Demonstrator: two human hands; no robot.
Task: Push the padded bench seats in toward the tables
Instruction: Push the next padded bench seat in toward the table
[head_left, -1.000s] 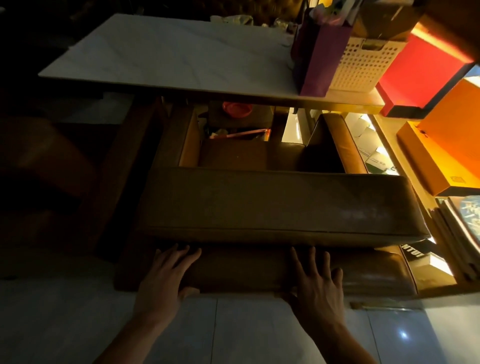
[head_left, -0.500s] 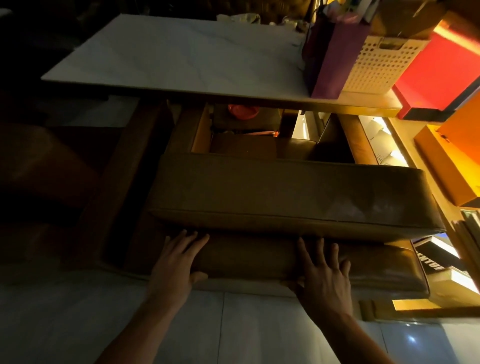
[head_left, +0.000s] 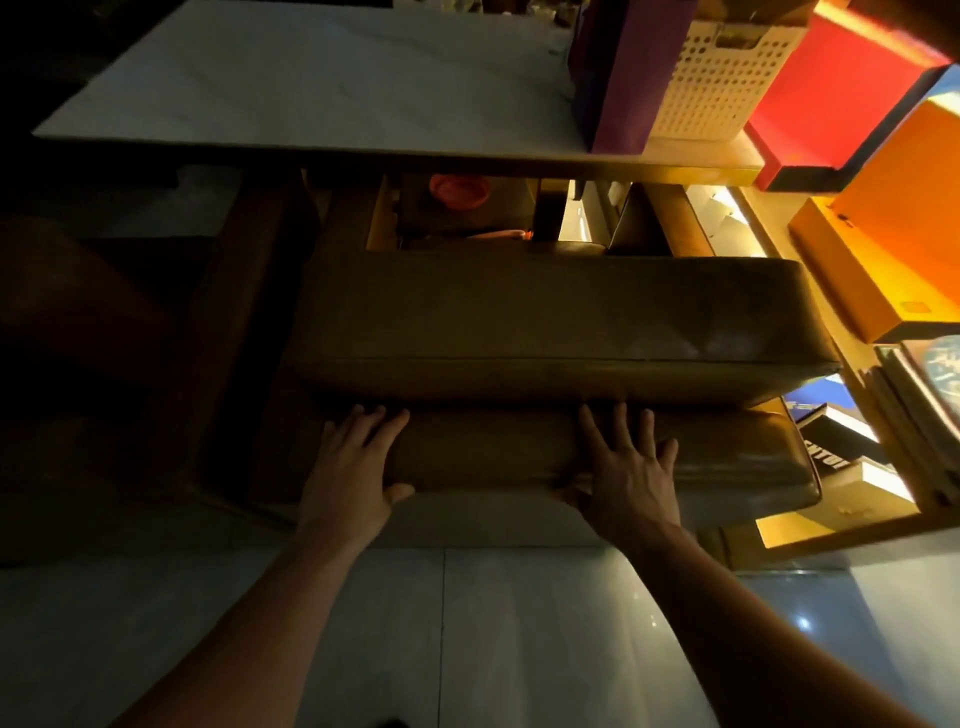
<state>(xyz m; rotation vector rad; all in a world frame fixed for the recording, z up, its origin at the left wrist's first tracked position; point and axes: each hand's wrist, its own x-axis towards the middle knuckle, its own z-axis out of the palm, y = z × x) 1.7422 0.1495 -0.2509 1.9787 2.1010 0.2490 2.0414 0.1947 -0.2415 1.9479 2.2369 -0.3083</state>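
A brown padded bench seat (head_left: 545, 312) stands in front of the white marble table (head_left: 322, 78), its far edge just short of the table's front edge. Below the seat cushion runs a lower padded front roll (head_left: 493, 452). My left hand (head_left: 348, 478) lies flat on this roll near its left end, fingers spread, thumb at the lower edge. On the right half of the same roll my right hand (head_left: 628, 478) presses flat in the same way. Both arms are stretched forward.
A purple bag (head_left: 623, 78) and a white perforated basket (head_left: 722, 78) stand on the table's right end. Red (head_left: 841, 88) and orange boxes (head_left: 909, 182) and stacked books (head_left: 857, 457) crowd the right side. A red bowl (head_left: 460, 189) sits under the table. Pale floor tiles (head_left: 519, 649) lie below me.
The bench has slid away from me toward the table, and the gap between the seat and the table edge has shrunk. Both hands stay pressed on the lower roll.
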